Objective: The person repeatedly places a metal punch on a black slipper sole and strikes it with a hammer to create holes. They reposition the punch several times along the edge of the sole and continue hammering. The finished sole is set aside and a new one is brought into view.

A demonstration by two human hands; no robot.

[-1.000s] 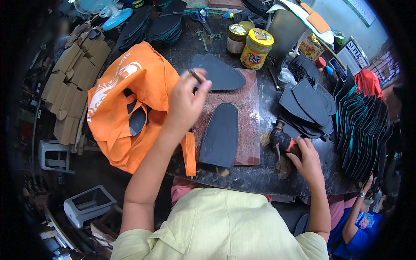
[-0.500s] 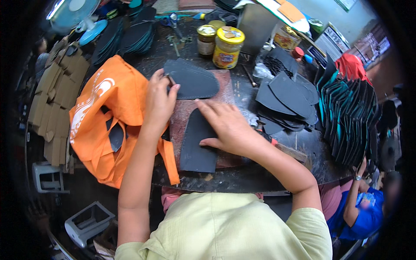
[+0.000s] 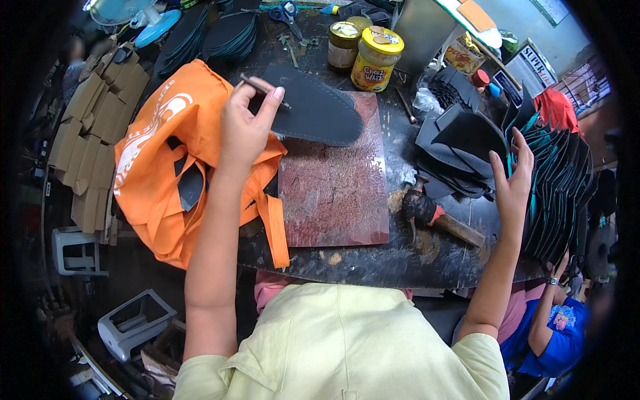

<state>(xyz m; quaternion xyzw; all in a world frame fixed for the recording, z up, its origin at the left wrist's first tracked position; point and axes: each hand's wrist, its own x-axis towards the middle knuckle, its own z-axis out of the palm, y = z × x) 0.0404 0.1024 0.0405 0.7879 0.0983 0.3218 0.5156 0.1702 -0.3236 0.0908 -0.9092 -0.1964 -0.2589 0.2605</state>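
Note:
My left hand (image 3: 248,127) pinches a thin dark pen-like tool (image 3: 265,91) between thumb and fingers. Just beyond it is a black rounded piece (image 3: 313,110) with dotted marks along its edge, over the far end of a worn reddish board (image 3: 333,193). Whether my left hand touches that piece is hard to see. My right hand (image 3: 513,175) is off to the right with thumb and fingers apart. It is nearest a loose pile of black cut pieces (image 3: 440,147), whose top piece (image 3: 472,137) sits tilted.
An orange cloth bag (image 3: 180,133) slumps left of the board. A hammer (image 3: 460,229) lies right of it. Two yellow-lidded jars (image 3: 375,63) and blue-handled scissors (image 3: 287,15) are farther back. Upright black-and-teal pieces (image 3: 557,187) crowd the right edge. Another person in blue (image 3: 557,330) is at lower right.
My right hand has left the board and swung right to the pile. The black piece it covered is gone from the board. My left hand has lifted slightly, showing the thin tool.

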